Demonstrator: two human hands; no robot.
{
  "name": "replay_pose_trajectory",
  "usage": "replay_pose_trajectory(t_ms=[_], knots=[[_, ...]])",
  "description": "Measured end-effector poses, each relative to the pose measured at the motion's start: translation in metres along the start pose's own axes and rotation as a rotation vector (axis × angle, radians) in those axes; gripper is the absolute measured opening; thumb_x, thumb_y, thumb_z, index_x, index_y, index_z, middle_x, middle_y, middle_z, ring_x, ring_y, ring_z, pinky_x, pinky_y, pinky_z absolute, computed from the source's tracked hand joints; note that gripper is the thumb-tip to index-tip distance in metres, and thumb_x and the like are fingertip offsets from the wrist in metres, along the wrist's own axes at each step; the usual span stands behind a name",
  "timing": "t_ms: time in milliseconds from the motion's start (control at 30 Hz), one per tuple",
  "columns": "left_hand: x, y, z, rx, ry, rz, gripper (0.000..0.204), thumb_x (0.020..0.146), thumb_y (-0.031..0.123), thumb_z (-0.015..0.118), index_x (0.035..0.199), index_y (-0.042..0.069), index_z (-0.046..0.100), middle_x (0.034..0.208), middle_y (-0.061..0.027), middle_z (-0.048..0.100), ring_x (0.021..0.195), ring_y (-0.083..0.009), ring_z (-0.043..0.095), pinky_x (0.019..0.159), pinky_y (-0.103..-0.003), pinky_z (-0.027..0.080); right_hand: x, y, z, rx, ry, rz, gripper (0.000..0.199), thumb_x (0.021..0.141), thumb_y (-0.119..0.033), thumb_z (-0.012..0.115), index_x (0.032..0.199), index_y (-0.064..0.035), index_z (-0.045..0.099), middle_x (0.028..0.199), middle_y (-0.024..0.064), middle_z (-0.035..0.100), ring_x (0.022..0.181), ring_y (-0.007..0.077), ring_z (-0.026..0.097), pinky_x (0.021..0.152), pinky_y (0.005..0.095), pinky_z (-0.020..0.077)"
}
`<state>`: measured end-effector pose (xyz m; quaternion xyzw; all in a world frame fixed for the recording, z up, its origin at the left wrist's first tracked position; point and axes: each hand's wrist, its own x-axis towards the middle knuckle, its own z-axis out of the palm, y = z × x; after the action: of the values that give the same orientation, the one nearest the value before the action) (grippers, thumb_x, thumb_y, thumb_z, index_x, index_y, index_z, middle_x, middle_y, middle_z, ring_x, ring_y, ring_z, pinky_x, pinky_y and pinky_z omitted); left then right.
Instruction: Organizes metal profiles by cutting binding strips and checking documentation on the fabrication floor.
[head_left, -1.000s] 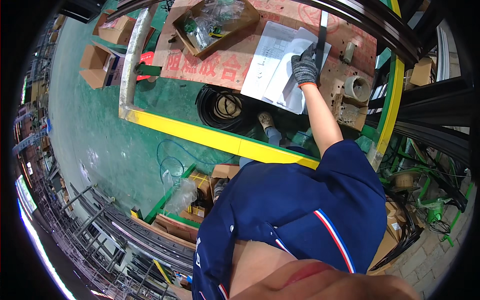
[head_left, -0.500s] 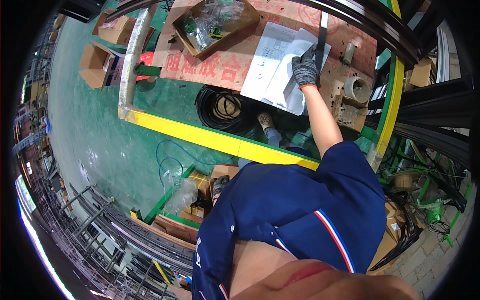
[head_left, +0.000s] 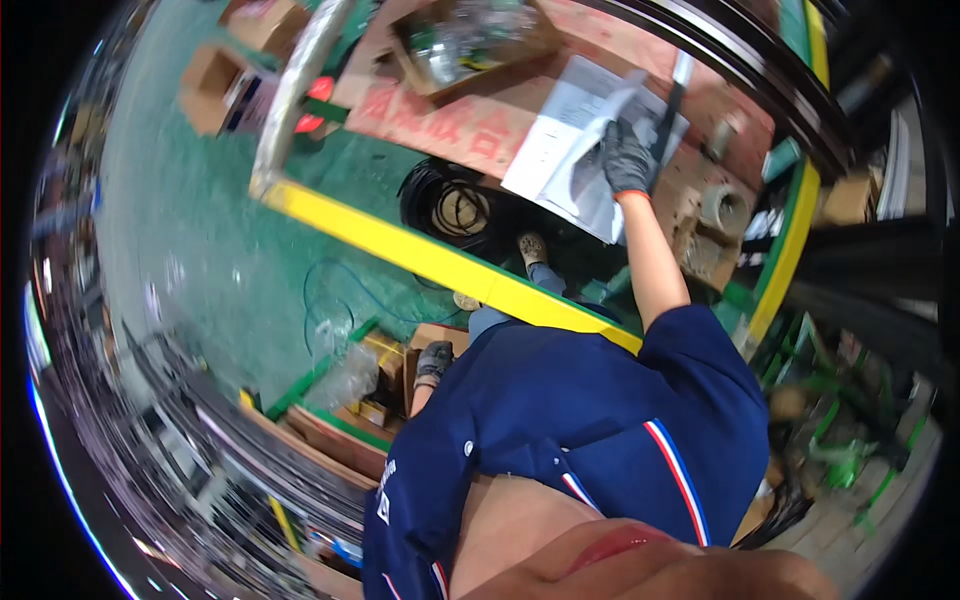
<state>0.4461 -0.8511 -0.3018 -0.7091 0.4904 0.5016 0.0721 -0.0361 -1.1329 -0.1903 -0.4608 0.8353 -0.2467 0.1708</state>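
Right hand [head_left: 628, 160], gloved, rests on papers [head_left: 570, 140] beside a dark bar [head_left: 668, 110]; grip unclear. Left hand [head_left: 434, 362] hangs below papers, grip unclear.

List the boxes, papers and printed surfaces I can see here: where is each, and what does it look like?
Printed paper sheets: white, on the reddish board, under the right hand in a dark glove.
Reddish board: flat, faded lettering.
Open cardboard box: top, holding clear bags.
Small brown box: on the green floor, upper left.

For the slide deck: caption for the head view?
Gloved right hand on white papers atop a wooden board; gloved left hand beside cardboard boxes.
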Motion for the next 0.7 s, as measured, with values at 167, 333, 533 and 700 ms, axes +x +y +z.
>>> replay_pose_trajectory(t_ms=[167,333,533,700], knots=[[0.003,0.0,-0.007,0.254,0.056,0.129,0.03,0.081,0.03,0.047,0.096,0.011,0.063,0.099,-0.0168,0.06,0.097,-0.0328,0.055,0.08,-0.038,0.045,0.029,0.061,0.037,-0.507,-0.123,-0.534,0.045,0.087,-0.024,0.033,0.125,-0.0012,0.043,0.128,0.0206,0.042,0.119,0.0314,0.04,0.102,0.0363,0.0286],[-0.061,0.042,-0.033,-0.04,0.155,-0.104,0.03,0.081,0.029,0.046,0.095,0.008,0.063,0.1,-0.0152,0.06,0.095,-0.0314,0.057,0.081,-0.038,0.045,0.005,-0.034,0.0,-0.179,-0.125,-0.334,0.041,0.087,-0.032,0.037,0.097,0.0023,0.057,0.104,0.0202,0.057,0.097,0.0344,0.051,0.088,0.0372,0.0384],[-0.058,-0.069,0.051,-0.027,0.209,-0.175,0.037,0.081,0.037,0.042,0.094,0.011,0.064,0.097,-0.0156,0.062,0.09,-0.0326,0.059,0.079,-0.04,0.046,0.004,-0.144,0.023,-0.178,-0.044,-0.709,0.043,0.087,-0.035,0.043,0.107,0.0018,0.054,0.107,0.022,0.056,0.099,0.0357,0.053,0.085,0.0383,0.0418],[-0.095,-0.115,0.065,-0.339,0.253,-0.453,0.035,0.08,0.028,0.043,0.097,0.005,0.063,0.104,-0.0186,0.059,0.091,-0.0319,0.059,0.08,-0.039,0.047,-0.066,-0.284,0.063,-0.09,-0.191,-0.969,0.041,0.088,-0.034,0.044,0.107,0.0002,0.055,0.106,0.02,0.057,0.098,0.0345,0.054,0.086,0.0374,0.0414]])
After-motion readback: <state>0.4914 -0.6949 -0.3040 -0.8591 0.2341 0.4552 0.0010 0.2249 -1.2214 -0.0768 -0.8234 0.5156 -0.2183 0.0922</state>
